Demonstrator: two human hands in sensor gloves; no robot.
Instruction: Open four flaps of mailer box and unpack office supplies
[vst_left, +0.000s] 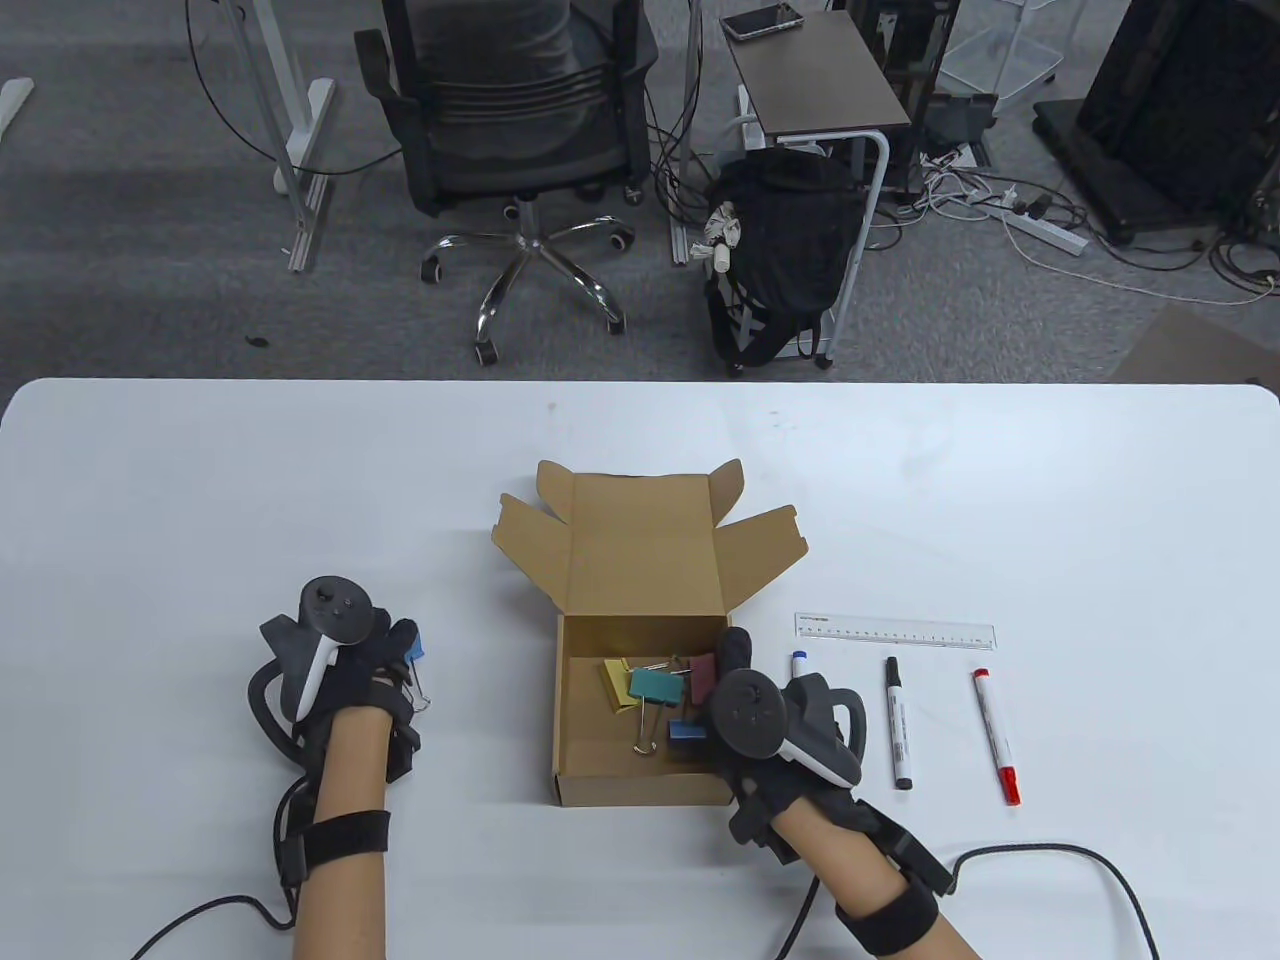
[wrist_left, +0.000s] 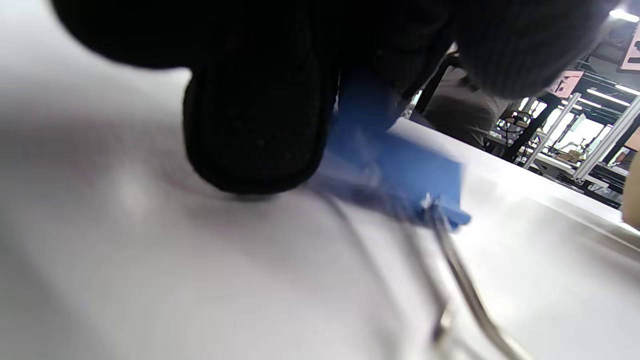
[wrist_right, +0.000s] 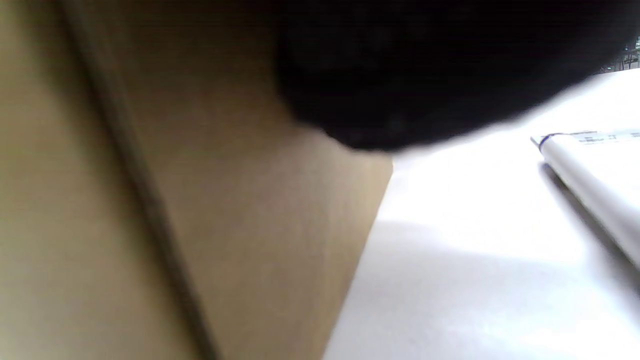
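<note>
At lower centre of the table view, the box (vst_left: 640, 700) stands with flaps open, clips (vst_left: 655, 688) inside. A blue clip (wrist_left: 400, 182) is pinched by the left hand (vst_left: 335, 665) at lower left. The right hand (vst_left: 770, 715) rests at the box's right wall; its grip cannot be told.

The mailer box (vst_left: 640, 700) is found open at the top, its lid and flaps (vst_left: 650, 540) raised only along the far side. The right wall is blocked by the right hand (vst_left: 770, 720). Beyond it, three markers (vst_left: 898, 722) and a ruler (vst_left: 895, 632) are spread over the table (vst_left: 1100, 520). Bare table is seen between the box and the left hand (vst_left: 335, 670).
</note>
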